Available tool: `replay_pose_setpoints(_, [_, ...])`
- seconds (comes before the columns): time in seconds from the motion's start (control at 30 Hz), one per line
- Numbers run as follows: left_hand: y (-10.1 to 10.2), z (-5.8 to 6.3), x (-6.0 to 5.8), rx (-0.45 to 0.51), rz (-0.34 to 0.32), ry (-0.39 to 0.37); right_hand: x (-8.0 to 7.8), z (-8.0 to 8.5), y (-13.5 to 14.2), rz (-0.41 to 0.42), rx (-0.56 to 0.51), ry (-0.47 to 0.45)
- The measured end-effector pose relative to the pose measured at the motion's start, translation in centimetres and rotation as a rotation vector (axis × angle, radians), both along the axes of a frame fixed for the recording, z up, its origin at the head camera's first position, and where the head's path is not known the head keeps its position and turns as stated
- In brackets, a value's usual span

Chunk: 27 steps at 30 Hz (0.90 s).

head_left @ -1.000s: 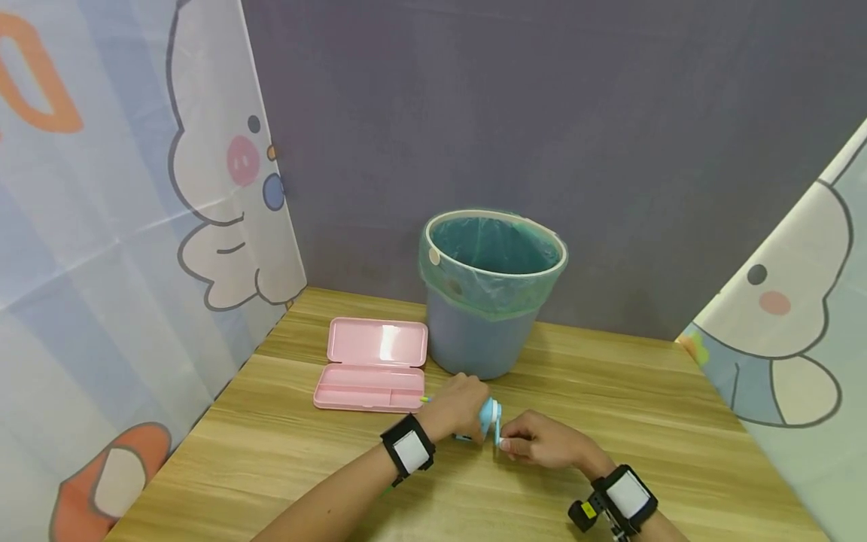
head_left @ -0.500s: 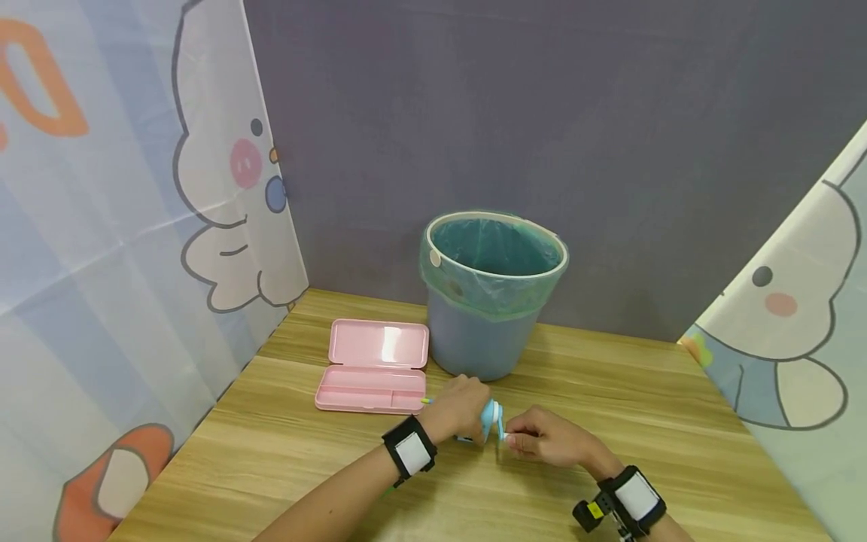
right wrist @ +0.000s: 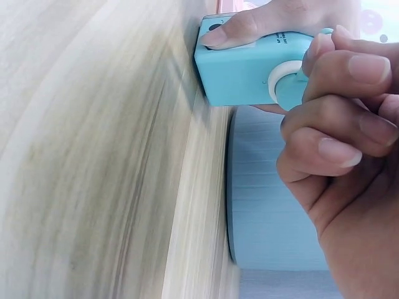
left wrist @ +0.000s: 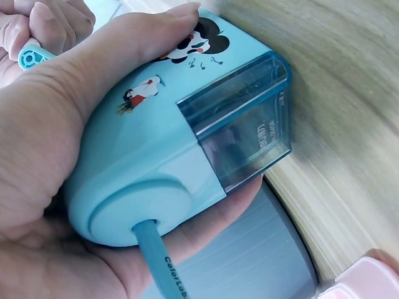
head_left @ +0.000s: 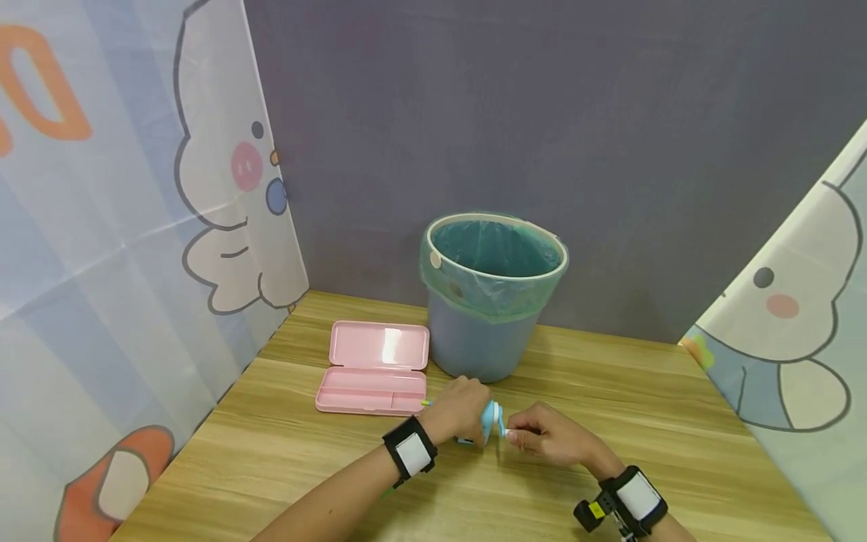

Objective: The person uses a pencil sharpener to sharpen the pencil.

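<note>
My left hand [head_left: 463,410] grips a light blue crank pencil sharpener [left wrist: 156,124] with cartoon prints and a clear shavings drawer [left wrist: 246,124]. A blue pencil [left wrist: 157,255] sticks out of the sharpener's hole; in the head view its yellow-green end shows left of the hand. My right hand [head_left: 552,436] pinches the crank handle [head_left: 503,429] between thumb and fingers. In the right wrist view the sharpener's crank side [right wrist: 290,87] faces the curled fingers [right wrist: 324,149]. Most of the sharpener is hidden by the left hand in the head view.
A pink pencil case [head_left: 371,390] lies with its lid open, left of the hands. Behind them stands a blue-grey bin [head_left: 481,346] with a green liner [head_left: 501,297]. The wooden table [head_left: 630,391] is bounded by a dark back curtain and printed side curtains.
The right hand has shifted slightly right and up with the crank handle, which now tilts outward. The left hand stays on the sharpener. The head view has shifted a little.
</note>
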<state>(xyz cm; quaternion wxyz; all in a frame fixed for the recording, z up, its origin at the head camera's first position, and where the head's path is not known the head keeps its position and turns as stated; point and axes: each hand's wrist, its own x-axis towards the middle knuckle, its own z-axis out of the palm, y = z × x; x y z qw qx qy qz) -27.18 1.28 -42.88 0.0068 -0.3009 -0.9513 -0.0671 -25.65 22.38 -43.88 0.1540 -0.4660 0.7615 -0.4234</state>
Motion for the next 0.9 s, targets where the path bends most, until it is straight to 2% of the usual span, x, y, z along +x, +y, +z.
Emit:
replay_pose_setpoints(0.33, [0.1,0.2,0.0,0.002,-0.01,0.038,0.0,0.6,0.2,-0.033,-0.011,0.036])
replay_pose_setpoints(0.57, [0.1,-0.1,0.0,0.007,-0.019,0.042,-0.1,1.1,0.2,-0.085,0.042,0.08])
replay_pose_setpoints(0.9, [0.0,0.0,-0.1,0.006,-0.027,0.039,-0.7,1.7,0.2,-0.11,0.036,0.212])
